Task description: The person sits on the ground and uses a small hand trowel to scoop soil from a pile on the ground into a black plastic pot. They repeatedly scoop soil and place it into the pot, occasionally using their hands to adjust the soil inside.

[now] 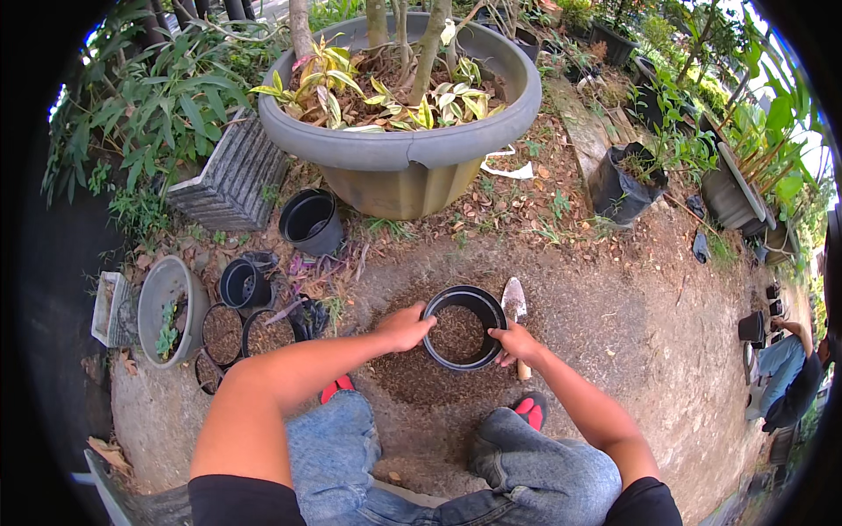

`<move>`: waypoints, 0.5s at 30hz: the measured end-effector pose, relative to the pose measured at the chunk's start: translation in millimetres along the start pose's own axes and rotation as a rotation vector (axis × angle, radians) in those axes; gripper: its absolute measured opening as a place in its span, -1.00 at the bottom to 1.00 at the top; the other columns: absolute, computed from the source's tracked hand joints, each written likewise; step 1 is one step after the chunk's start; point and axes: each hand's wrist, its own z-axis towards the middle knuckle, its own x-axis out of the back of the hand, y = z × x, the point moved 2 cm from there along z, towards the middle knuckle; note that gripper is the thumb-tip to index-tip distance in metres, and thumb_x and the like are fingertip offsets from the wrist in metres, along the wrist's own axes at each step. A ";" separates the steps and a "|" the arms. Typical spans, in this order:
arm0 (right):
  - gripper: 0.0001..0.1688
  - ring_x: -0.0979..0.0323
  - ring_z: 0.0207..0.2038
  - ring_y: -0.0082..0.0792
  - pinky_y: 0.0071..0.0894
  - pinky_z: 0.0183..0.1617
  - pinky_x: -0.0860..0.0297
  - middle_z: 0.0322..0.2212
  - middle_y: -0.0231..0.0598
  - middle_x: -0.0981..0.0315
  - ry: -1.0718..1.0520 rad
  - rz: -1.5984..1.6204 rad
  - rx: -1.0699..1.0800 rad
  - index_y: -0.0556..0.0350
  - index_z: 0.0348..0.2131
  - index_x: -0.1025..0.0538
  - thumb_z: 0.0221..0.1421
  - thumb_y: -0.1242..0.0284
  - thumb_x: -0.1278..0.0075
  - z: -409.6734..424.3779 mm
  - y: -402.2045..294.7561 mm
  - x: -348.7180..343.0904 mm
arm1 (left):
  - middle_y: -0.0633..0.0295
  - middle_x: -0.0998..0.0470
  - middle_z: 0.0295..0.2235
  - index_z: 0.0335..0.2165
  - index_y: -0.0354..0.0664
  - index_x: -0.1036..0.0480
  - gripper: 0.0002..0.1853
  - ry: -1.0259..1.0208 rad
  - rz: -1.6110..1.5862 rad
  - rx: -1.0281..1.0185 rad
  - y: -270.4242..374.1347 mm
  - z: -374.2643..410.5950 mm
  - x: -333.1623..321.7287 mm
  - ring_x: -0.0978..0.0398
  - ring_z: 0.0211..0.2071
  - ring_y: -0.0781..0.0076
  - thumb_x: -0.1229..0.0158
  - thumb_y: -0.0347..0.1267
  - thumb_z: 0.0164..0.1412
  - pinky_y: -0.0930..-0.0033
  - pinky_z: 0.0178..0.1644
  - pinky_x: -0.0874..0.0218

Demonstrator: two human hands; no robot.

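A round black plastic plant pot is held between my two hands, partly filled with brown potting mix. My left hand grips its left rim, the thumb over the edge. On the opposite side, my right hand pinches the rim with the thumb on top and the fingers outside. Just beyond the right hand lies a hand trowel with a soil-smeared blade and a wooden handle, partly hidden by that hand. Loose potting mix is spread over the ground around the pot.
Left of me stand soil-filled black pots, an empty black pot and a grey planter. Ahead are a larger black pot and a huge planter with trunks. A person sits at far right near black pots.
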 end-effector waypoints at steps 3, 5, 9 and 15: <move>-0.62 -0.41 -0.67 -0.46 -0.44 -0.64 -0.38 -0.54 -0.29 -0.45 0.092 0.106 0.072 0.07 0.12 -0.32 0.38 0.40 0.12 4.3 7.3 12.4 | 0.20 -0.60 -0.49 0.04 -0.06 -0.39 -0.49 0.064 -0.173 -0.024 -5.0 4.7 16.2 -0.55 -0.48 0.43 0.08 0.06 0.39 0.29 -0.31 -0.35; -0.55 -0.40 -0.67 -0.46 -0.40 -0.64 -0.36 -0.51 -0.27 -0.46 0.174 0.140 0.142 0.06 0.18 -0.32 0.36 0.40 0.09 7.6 5.8 25.5 | 0.25 -0.59 -0.51 0.04 -0.06 -0.39 -0.49 0.123 -0.157 -0.027 -21.8 13.9 27.6 -0.49 -0.51 0.47 0.09 0.08 0.41 0.34 -0.35 -0.32; -0.62 -0.25 -0.72 -0.54 -0.45 -0.69 -0.15 -0.59 -0.36 -0.39 0.198 0.296 0.141 0.01 0.11 -0.42 0.33 0.48 0.07 -14.1 -19.3 49.9 | 0.23 -0.60 -0.49 0.02 -0.08 -0.42 -0.56 0.171 -0.074 -0.030 -50.1 18.5 43.8 -0.51 -0.50 0.46 0.03 -0.02 0.41 0.33 -0.36 -0.33; -0.88 -0.15 -0.77 -0.57 -0.47 -0.74 -0.05 -0.62 -0.42 -0.39 0.285 0.348 0.211 0.04 -0.14 -0.45 0.35 0.48 0.09 -28.2 -24.7 61.6 | 0.21 -0.62 -0.45 -0.04 -0.11 -0.47 -0.65 0.057 -0.084 0.027 -61.6 20.3 39.9 -0.52 -0.50 0.49 -0.07 -0.14 0.37 0.35 -0.39 -0.34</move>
